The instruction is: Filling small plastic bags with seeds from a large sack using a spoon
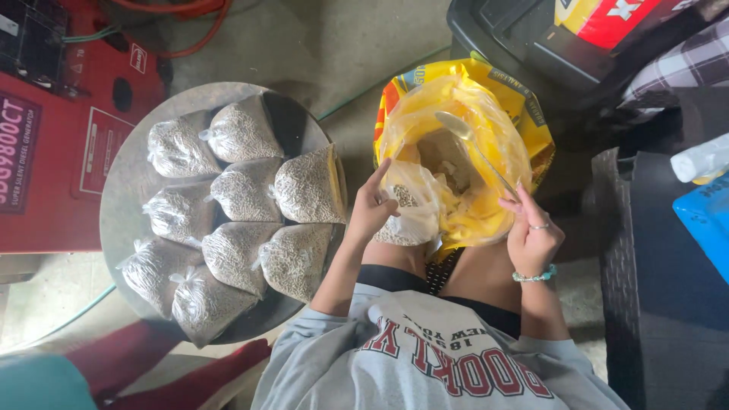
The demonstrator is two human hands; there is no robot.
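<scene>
The person is sitting over a big yellow sack (pixel 463 144) that's standing open on the floor between their knees, lined with a clear yellowish plastic bag. The left hand (pixel 372 209) is pinching the mouth of a small clear bag (pixel 406 212), fingers closed on the plastic, and that bag is hanging just inside the near edge of the sack with some brownish pellets already sitting in it. The right hand (pixel 531 231) is gripping the handle of a long metal spoon (pixel 474 152), with the bowl of the spoon pointing up and away over the sack opening, looking empty from here. The two hands are staying well apart, one on each side of the sack.

Off to the person's left, a round metal tray (pixel 121 190) is carrying a bunch of tied-off pellet bags (pixel 243 190), all lying packed against each other. Behind the tray a red machine (pixel 53 114) is sitting, and on the right side there's a black crate (pixel 524 45) and a bit of a blue container (pixel 706 220).
</scene>
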